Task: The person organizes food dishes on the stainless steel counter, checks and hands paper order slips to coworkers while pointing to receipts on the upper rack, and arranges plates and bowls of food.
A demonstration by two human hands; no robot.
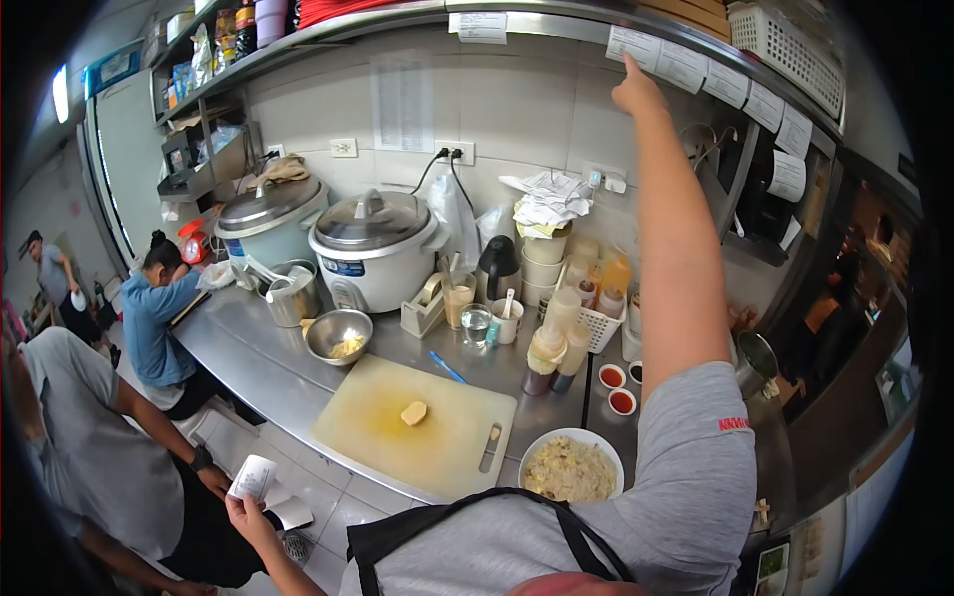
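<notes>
My right hand (638, 91) is raised at the upper right, a finger stretched up to the first of the paper slips (633, 47) along the shelf edge. Low on the left, my left hand (248, 519) pinches a printed paper slip (253, 478). Between my arms, a cutting board (363, 412) lies on the steel counter with a small pale yellow piece (413, 413) on it. A white bowl of fried rice (571, 469) stands right of the board. Behind the board are a metal bowl (339, 336) with yellow bits and a blue pen (448, 368).
Two large cookers (373, 248) (268, 214) stand at the back, beside sauce bottles (549, 348) and small red sauce dishes (622, 401). A person in grey (99, 427) stands close at the left; a person in blue (154, 328) sits at the counter's end. Another person (55, 273) is farther back.
</notes>
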